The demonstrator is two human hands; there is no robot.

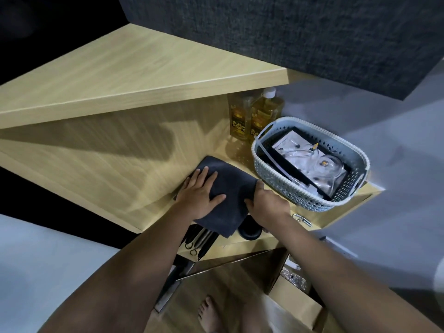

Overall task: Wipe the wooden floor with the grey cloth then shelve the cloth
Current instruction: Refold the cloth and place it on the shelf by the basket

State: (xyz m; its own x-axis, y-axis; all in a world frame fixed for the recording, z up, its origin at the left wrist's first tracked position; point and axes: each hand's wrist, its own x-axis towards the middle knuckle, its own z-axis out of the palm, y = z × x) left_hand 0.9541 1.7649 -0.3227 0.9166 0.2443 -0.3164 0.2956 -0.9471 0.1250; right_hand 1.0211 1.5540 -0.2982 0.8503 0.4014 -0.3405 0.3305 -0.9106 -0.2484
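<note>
The grey cloth point(234, 188) lies folded on a light wooden shelf point(120, 179), its near corner hanging over the shelf's front edge. My left hand point(199, 194) rests flat on top of the cloth with fingers spread. My right hand point(266, 205) grips the cloth's right edge, fingers curled around it. The wooden floor point(223, 284) shows far below between my arms, with my bare foot on it.
A pale woven basket point(283, 188) holding a black tray of clear items stands right of the cloth. Two amber bottles point(254, 116) stand behind it. Black springs point(201, 239) and a black round object point(249, 231) lie under the cloth's corner. Another shelf board point(120, 75) overhangs above.
</note>
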